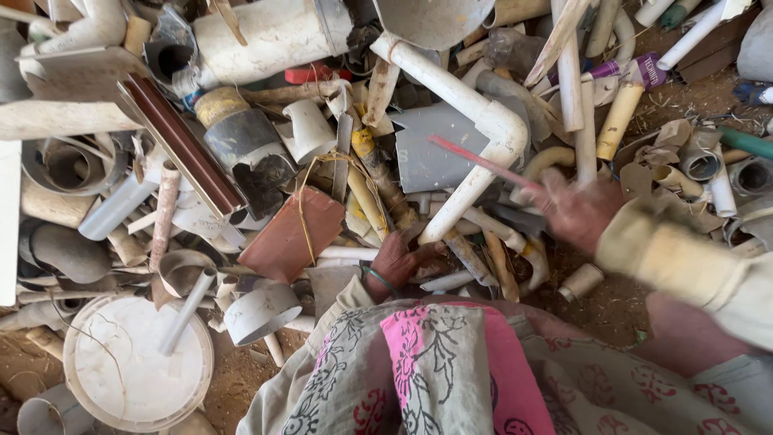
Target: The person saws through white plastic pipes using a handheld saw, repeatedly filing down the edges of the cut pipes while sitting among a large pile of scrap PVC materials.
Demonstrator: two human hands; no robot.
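Right hand (573, 208), blurred, grip closed on a thin red stick (483, 163). Left hand (396, 259) grip closed around the lower end of a white elbow pipe (475, 121), amid piled pipe scrap on dirt floor (241, 374).

place: scrap yard | evidence: heaped broken plastic pipes (475, 105) on dirt ground (692, 101)

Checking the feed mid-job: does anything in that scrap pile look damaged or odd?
Most pieces are broken. The grey plastic sheet has jagged edges, and the dark pipe section is cracked open. The right hand holding a thin red strip is motion-blurred; the left hand rests among fragments.
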